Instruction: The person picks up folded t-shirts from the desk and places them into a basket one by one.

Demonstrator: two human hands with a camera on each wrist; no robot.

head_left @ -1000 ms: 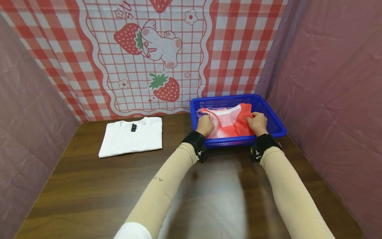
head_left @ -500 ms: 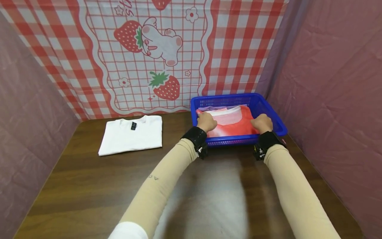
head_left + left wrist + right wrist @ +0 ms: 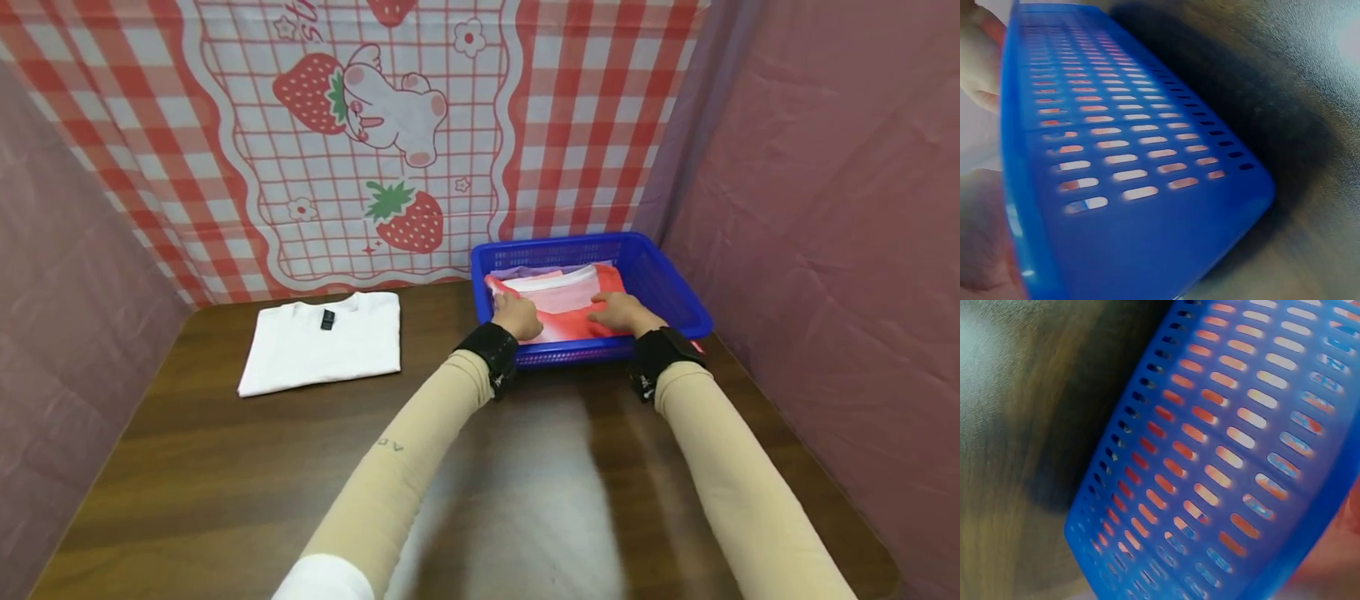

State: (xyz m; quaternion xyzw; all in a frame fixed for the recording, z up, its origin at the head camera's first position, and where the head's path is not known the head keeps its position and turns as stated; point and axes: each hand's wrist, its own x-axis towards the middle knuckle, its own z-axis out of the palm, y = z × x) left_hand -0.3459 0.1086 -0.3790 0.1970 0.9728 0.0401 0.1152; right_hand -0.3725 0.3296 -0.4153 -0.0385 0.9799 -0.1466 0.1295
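Fingers of the right hand [image 3: 624,312] are extended, grasping nothing, over the red-and-white garment [image 3: 558,298] laid inside the blue basket [image 3: 585,345]; those of the left hand [image 3: 517,317] are partly hidden, their grip untellable; a folded white shirt [image 3: 322,348] is seen left of the basket

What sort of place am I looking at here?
Probably a small curtained-off work booth: a wood-grain table faces a red-and-white checked cloth hung behind it, with pinkish drapes at both sides.
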